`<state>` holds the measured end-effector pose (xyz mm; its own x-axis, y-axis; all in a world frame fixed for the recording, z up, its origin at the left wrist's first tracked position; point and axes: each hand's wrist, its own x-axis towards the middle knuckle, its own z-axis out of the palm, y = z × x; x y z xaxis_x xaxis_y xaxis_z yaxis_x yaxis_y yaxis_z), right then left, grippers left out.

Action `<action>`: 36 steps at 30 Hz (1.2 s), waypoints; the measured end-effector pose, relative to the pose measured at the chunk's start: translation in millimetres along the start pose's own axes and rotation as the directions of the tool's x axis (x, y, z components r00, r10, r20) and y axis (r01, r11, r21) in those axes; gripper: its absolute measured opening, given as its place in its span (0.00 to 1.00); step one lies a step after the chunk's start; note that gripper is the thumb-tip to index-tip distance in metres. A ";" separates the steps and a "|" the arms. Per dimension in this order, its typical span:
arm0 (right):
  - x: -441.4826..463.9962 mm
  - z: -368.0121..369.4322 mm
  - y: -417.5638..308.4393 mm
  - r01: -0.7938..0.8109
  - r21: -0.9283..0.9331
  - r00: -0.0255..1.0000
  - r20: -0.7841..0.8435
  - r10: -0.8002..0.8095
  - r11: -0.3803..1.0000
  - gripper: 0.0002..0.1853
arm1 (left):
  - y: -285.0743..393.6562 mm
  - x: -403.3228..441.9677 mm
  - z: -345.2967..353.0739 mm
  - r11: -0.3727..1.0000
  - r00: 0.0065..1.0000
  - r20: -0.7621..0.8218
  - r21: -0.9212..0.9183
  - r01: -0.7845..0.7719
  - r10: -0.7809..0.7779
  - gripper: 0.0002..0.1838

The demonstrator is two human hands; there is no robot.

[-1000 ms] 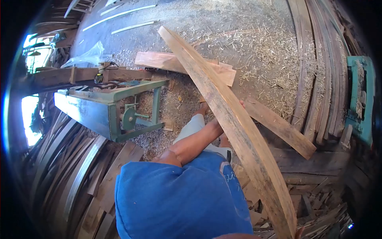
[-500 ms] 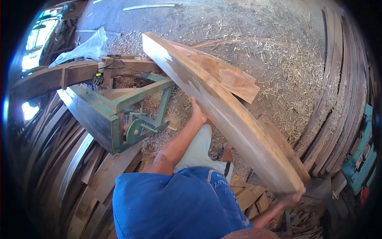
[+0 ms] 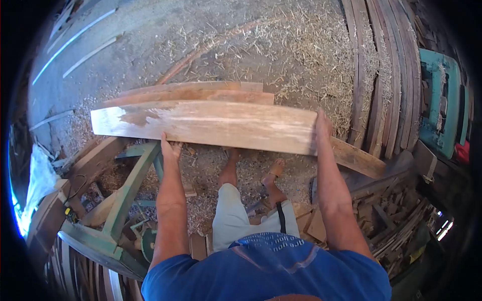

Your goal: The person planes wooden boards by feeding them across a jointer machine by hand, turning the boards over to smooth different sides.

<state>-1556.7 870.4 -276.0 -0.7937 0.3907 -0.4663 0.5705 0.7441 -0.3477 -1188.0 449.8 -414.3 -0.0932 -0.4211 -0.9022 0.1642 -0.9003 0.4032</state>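
Observation:
A long, pale wooden plank (image 3: 226, 125) spans the view in front of me, its broad face turned up and its left end bright with light. My left hand (image 3: 171, 147) grips its near edge left of the middle, the thumb showing on the face and the other fingers hidden beneath. At the plank's right end, my right hand (image 3: 323, 125) is wrapped round the end edge. Just beyond it lie reddish boards (image 3: 201, 92) on the floor, partly covered by the plank. Another board (image 3: 354, 157) sticks out past my right hand.
To the left stands a green metal machine frame (image 3: 131, 188) with a wooden beam. Long boards (image 3: 386, 75) are stacked at the right, beside a green metal part (image 3: 442, 100). Shavings (image 3: 301, 55) litter the floor; wood offcuts (image 3: 386, 226) lie at lower right.
The plank has swung from a steep diagonal to nearly level across my view, its broad face now showing. Both hands keep hold of it, and my view has turned to the right.

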 end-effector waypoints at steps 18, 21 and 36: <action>-344.0 -296.6 -160.1 0.048 0.877 0.539 0.381 -0.751 0.479 0.14 | -103.8 -136.8 4.4 -0.004 0.877 0.373 0.920 -0.393 -0.301 0.27; -352.3 -333.6 -139.5 0.200 0.852 0.613 0.276 -0.740 0.483 0.09 | -117.9 -157.5 12.1 -0.068 0.898 0.334 0.928 -0.367 -0.286 0.27; 132.8 -458.1 399.3 -0.124 0.940 0.985 0.156 -0.077 0.319 0.29 | -365.0 -371.2 -6.4 -0.153 0.942 0.115 0.974 -0.169 -0.315 0.20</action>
<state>-1531.0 1467.7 -104.1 -0.7928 0.2429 -0.5590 0.4783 -0.3204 -0.8177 -1207.0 935.4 -227.6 -0.2521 -0.1261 -0.9595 -0.9654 0.1010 0.2404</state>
